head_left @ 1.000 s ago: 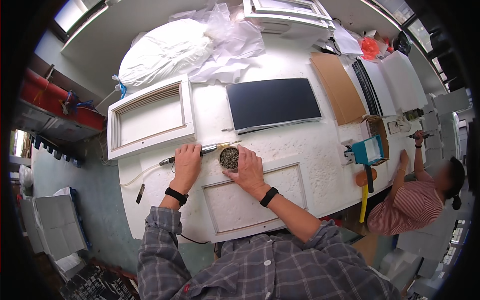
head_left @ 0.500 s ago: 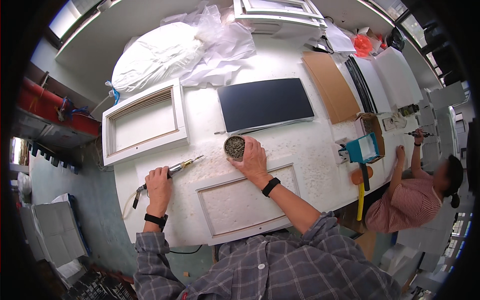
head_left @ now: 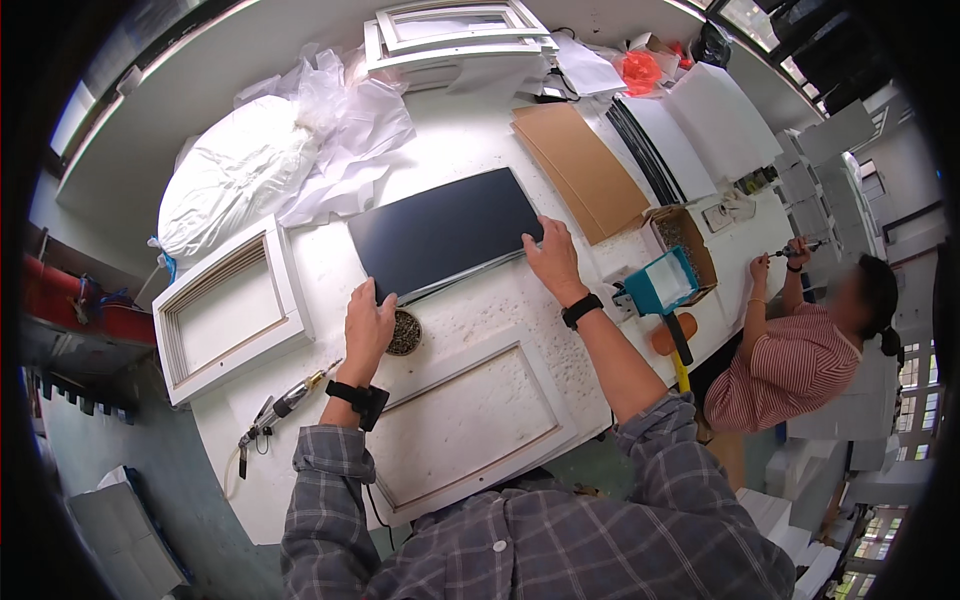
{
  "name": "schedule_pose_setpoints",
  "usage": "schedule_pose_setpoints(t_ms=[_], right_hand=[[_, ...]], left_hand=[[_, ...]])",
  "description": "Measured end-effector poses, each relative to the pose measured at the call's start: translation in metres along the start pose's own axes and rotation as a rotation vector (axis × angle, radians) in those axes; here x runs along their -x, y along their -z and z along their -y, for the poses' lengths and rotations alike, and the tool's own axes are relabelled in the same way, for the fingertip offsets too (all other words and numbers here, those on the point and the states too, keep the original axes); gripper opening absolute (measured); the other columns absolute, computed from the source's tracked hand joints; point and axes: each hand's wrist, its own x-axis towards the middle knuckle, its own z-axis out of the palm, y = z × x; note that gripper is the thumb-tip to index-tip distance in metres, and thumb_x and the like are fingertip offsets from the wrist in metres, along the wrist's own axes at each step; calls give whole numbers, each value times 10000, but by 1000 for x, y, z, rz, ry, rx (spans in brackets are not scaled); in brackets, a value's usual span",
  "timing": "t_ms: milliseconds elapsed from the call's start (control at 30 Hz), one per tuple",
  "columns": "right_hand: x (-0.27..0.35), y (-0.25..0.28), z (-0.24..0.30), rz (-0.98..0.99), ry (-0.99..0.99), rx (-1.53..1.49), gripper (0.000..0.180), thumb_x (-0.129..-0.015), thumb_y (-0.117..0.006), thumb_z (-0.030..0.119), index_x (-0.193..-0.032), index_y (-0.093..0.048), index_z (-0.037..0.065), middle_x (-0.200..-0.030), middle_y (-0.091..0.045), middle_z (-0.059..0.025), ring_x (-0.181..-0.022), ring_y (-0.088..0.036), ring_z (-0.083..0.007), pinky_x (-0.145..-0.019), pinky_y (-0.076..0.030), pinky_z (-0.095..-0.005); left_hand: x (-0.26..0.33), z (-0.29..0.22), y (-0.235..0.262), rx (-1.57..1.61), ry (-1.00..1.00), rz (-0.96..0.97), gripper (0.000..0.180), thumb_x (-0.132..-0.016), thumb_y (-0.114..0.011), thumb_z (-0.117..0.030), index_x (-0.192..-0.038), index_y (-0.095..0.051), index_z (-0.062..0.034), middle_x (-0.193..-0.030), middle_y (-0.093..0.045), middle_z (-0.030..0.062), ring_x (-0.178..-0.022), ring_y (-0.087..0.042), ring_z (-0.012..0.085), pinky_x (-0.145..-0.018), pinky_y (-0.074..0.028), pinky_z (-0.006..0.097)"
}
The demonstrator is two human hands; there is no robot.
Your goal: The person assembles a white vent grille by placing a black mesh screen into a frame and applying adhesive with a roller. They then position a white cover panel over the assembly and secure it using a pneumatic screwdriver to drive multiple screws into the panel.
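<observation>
A dark rectangular panel [head_left: 445, 225] lies on the white worktable, a thin light layer showing along its near edge. My left hand [head_left: 366, 328] grips its near left corner with thumb and fingers. At the right end my right hand [head_left: 553, 262] has its fingers closed on the panel's edge. Just beside my left hand stands a round tin of screws [head_left: 405, 334], partly covered by that hand. A power screwdriver [head_left: 292, 396] with a hose rests on the table left of my left wrist. Closest to me is a flat white frame [head_left: 572, 425].
Stacked white frames [head_left: 300, 310] stand at the left, below a bulky white plastic bag [head_left: 235, 175]. Brown cardboard sheets [head_left: 580, 175], a teal bin [head_left: 660, 285] and a screw box [head_left: 703, 258] are to the right. A co-worker in a striped shirt [head_left: 785, 375] sits further right.
My left hand has let go of the screwdriver and my right hand of the tin of screws. Both have moved to the dark panel's ends. The view has turned.
</observation>
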Motion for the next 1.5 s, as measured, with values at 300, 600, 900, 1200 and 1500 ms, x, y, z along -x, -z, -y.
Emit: schedule_pose_setpoints(t_ms=[300,600,900,1200,1500], right_hand=[[-23,-12,-21,65,32,42,472,-931,-734,246,-1269,-676,-78,-1238,-684,-301,-1170,-651,-439,-1043,-512,-471],[-58,-20,-44,66,-6,-9,418,-952,-699,239,-1233,-694,-70,-1180,-696,-296,-1128,-658,-434,-1018,-516,-482],[-95,-23,-88,149,-296,-304,353,-973,-641,241,-1125,-741,-61,-1022,-762,-218,-988,-717,-334,-891,-547,-406],[-88,-10,-72,213,-376,-348,403,-999,-642,252,-1194,-697,-96,-1079,-734,-168,-1035,-672,-233,-937,-503,-351],[-36,8,-75,108,-492,-506,447,-978,-691,226,-1299,-652,-82,-1197,-715,-191,-1086,-681,-265,-926,-539,-366]], left_hand=[[8,-17,-21,-272,-38,14,630,-990,-663,-248,-1451,-481,142,-1479,-509,358,-1378,-504,472,-1110,-435,532],[17,-31,-39,-440,-94,15,686,-984,-681,-284,-1486,-453,126,-1532,-467,345,-1453,-420,476,-1205,-333,525],[14,-36,-39,-414,-107,40,658,-998,-660,-279,-1483,-462,118,-1527,-476,351,-1447,-433,484,-1214,-317,557],[13,-30,-35,-380,-119,47,633,-1009,-635,-256,-1487,-455,118,-1534,-462,354,-1471,-409,478,-1228,-302,557],[16,-27,-31,-369,-133,75,623,-1010,-631,-246,-1498,-458,100,-1557,-455,337,-1474,-423,463,-1219,-313,554]])
